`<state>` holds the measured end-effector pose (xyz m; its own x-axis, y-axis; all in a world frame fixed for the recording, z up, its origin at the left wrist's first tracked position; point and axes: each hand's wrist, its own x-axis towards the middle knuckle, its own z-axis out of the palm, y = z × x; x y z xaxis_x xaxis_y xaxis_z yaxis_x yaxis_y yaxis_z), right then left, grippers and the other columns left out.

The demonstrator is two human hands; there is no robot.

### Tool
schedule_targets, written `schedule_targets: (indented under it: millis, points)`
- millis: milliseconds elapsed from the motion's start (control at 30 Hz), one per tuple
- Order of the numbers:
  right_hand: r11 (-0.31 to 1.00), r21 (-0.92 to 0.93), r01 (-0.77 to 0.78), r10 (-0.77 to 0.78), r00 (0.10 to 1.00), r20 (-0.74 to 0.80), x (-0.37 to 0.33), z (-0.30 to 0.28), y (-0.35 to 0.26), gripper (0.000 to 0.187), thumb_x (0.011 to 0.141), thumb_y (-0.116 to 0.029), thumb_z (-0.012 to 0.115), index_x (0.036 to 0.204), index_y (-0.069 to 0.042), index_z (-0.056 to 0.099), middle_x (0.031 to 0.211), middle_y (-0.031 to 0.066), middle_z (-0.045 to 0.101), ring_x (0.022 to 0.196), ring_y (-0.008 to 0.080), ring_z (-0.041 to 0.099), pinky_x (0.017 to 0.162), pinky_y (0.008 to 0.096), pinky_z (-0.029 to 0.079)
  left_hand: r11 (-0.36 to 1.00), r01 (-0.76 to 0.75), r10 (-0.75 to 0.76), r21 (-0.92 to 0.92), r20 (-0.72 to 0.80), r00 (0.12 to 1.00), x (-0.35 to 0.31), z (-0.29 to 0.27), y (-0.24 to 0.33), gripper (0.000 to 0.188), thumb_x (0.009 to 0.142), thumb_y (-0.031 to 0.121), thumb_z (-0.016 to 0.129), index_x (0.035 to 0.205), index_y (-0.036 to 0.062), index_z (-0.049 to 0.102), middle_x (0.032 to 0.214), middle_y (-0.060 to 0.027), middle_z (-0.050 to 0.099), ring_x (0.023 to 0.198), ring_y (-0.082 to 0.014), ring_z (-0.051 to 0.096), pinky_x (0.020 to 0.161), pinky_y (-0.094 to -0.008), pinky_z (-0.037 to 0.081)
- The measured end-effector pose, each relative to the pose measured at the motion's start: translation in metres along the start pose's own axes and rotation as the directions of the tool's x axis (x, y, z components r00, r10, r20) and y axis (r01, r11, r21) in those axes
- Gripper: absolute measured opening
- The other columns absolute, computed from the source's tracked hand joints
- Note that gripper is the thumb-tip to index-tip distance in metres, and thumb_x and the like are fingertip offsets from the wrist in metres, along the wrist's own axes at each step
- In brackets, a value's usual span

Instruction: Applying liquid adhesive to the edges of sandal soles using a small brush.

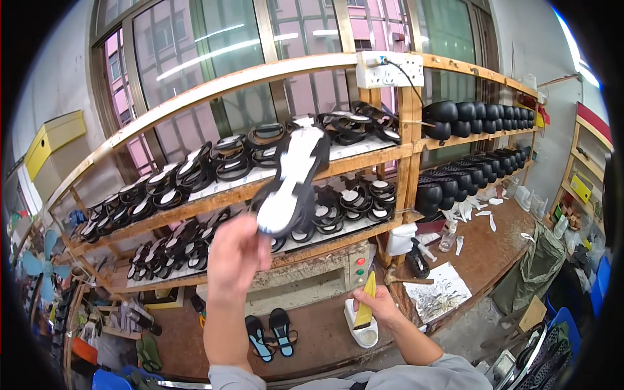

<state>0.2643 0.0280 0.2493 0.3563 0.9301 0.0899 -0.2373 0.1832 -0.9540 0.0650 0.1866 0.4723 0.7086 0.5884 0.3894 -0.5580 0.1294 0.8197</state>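
Black sandal (298, 170) with white patches is up in the air, kinda blurry, in the person's left hand (237, 257), whose grip is pinched on its lower end, right in front of the shelving. Lower right, the right hand (377, 304) has its grip wrapped around a flat yellow tool (366, 305), pointing down at a white container (351, 317); can't really tell if the tip touches the inside. To the left of that, two sandals with pale blue insoles (282, 330) sit side by side on the brown worktop (195, 348). Off to the right there's a spotted white sheet (439, 296), a hammer (413, 281) by its upper edge and a clear bottle (447, 237) further back. Behind all that stands a wooden rack (409, 136) loaded with rows of strappy black footwear (192, 170) on the left and rounded black forms (461, 182) on the right. White power strip (390, 77) sits along the top rail, and past it, big windows (195, 58) with a pink building (292, 19) outside.
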Motion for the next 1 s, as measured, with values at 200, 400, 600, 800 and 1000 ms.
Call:
schedule_targets:
  millis: [200, 400, 600, 800, 1000]
  points:
    - [0.998, 0.010, 0.069, -0.067, 0.991, -0.118, -0.033, -0.014, -0.005, 0.023, 0.089, -0.022, 0.057, 0.082, 0.000, 0.061, 0.068, 0.0037, 0.060, 0.063, 0.0101, 0.055, 0.058, 0.0226, 0.044, 0.999, 0.021, -0.024, -0.040, -0.073, 0.997, 0.147, 0.049, 0.007, 0.012, 0.083, 0.014, 0.055, 0.084, 0.0023, 0.054, 0.070, -0.0080, 0.060, 0.055, -0.0141, 0.056, 0.050, -0.0270, 0.048]
    - [0.995, 0.063, 0.073, -0.049, 0.947, -0.319, -0.062, -0.055, -0.007, 0.022, 0.088, -0.020, 0.057, 0.085, 0.001, 0.061, 0.066, 0.0038, 0.059, 0.061, 0.0108, 0.056, 0.056, 0.0231, 0.045, 0.997, 0.070, -0.073, -0.030, -0.107, 0.992, 0.270, 0.071, -0.034, 0.011, 0.082, 0.011, 0.051, 0.083, 0.0010, 0.054, 0.067, -0.0088, 0.060, 0.055, -0.0160, 0.059, 0.051, -0.0283, 0.053]
    - [0.984, 0.127, 0.128, -0.065, 0.907, -0.416, -0.079, -0.091, 0.012, 0.021, 0.087, -0.019, 0.057, 0.084, 0.001, 0.060, 0.064, 0.0044, 0.059, 0.057, 0.0114, 0.055, 0.055, 0.0242, 0.046, 0.997, 0.069, -0.064, 0.032, -0.137, 0.989, 0.312, 0.075, -0.047, 0.010, 0.082, 0.010, 0.050, 0.083, 0.0005, 0.053, 0.067, -0.0100, 0.059, 0.055, -0.0165, 0.058, 0.051, -0.0290, 0.054]
    - [0.980, 0.177, 0.091, 0.008, 0.870, -0.493, -0.075, -0.103, 0.023, 0.020, 0.086, -0.020, 0.059, 0.084, 0.000, 0.061, 0.064, 0.0059, 0.060, 0.056, 0.0130, 0.057, 0.054, 0.0246, 0.046, 0.997, 0.074, -0.075, -0.024, -0.059, 0.995, 0.318, 0.087, -0.058, 0.010, 0.084, 0.008, 0.050, 0.083, -0.0019, 0.053, 0.072, -0.0110, 0.060, 0.059, -0.0173, 0.060, 0.054, -0.0285, 0.055]
    - [0.990, 0.097, 0.099, -0.049, 0.903, -0.427, -0.064, -0.092, 0.025, 0.023, 0.085, -0.022, 0.061, 0.086, 0.000, 0.061, 0.063, 0.0062, 0.060, 0.054, 0.0137, 0.057, 0.051, 0.0259, 0.047, 0.990, 0.136, -0.132, 0.022, -0.133, 0.982, 0.332, 0.083, -0.096, 0.012, 0.083, 0.008, 0.051, 0.089, -0.0023, 0.051, 0.069, -0.0120, 0.061, 0.056, -0.0187, 0.061, 0.050, -0.0297, 0.055]
